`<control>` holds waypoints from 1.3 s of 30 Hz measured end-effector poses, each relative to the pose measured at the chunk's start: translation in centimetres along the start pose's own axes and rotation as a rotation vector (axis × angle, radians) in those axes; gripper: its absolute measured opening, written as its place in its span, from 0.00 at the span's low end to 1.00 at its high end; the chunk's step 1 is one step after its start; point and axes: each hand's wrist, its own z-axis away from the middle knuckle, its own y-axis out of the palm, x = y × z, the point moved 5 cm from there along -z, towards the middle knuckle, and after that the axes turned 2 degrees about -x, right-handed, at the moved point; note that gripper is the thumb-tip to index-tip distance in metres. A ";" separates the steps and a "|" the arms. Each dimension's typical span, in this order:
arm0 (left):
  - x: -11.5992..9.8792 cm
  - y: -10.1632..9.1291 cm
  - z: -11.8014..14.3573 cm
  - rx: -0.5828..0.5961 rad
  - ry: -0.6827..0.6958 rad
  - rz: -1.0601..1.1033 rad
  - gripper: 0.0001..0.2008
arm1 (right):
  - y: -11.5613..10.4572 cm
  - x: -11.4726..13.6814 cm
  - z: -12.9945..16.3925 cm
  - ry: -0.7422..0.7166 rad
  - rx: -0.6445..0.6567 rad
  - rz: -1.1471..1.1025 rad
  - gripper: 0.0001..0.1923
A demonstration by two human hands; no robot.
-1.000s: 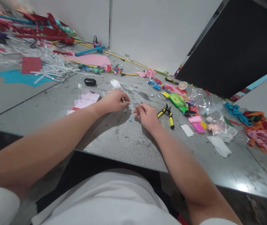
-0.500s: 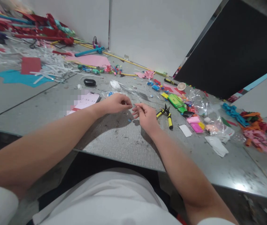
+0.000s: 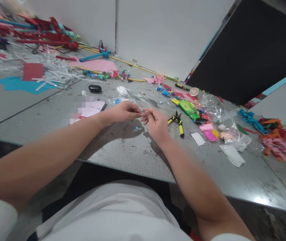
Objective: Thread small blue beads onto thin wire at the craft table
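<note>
My left hand (image 3: pixel 126 111) and my right hand (image 3: pixel 156 123) meet fingertip to fingertip above the grey table (image 3: pixel 122 150). Both are closed in a pinch; whatever sits between the fingers is too small to make out. Under them on the tabletop lies a tiny blue piece (image 3: pixel 137 128). Just right of my right hand rest yellow-and-black pliers (image 3: pixel 176 122), their jaws pointing away from me. Beyond my left hand is a small clear wrapper with a blue lump (image 3: pixel 117 100). A phone (image 3: pixel 92 108) showing a running timer lies left of that hand, partly behind my forearm.
A black case (image 3: pixel 95 88) and a bundle of thin wires (image 3: pixel 145 97) lie farther back. Colourful clay packets (image 3: pixel 189 108) and a white card (image 3: pixel 198 139) are on the right. Paper strips (image 3: pixel 57 72) heap at left; crepe paper pieces (image 3: pixel 271 134) lie far right.
My fingertips have come closer together, and the right-hand fingers have turned slightly. The phone's timer has advanced by a second. Other things on the table stay put.
</note>
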 end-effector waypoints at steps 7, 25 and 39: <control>-1.0 0.3 0.8 0.047 -0.031 0.085 0.09 | -0.3 2.1 0.5 -0.230 -0.028 0.071 0.12; -2.1 -0.2 1.2 0.062 -0.026 0.168 0.06 | -0.2 2.1 0.7 -0.235 -0.011 0.070 0.08; -1.8 -0.6 1.0 0.096 -0.022 0.134 0.06 | -0.5 2.9 0.6 -0.265 0.031 0.055 0.10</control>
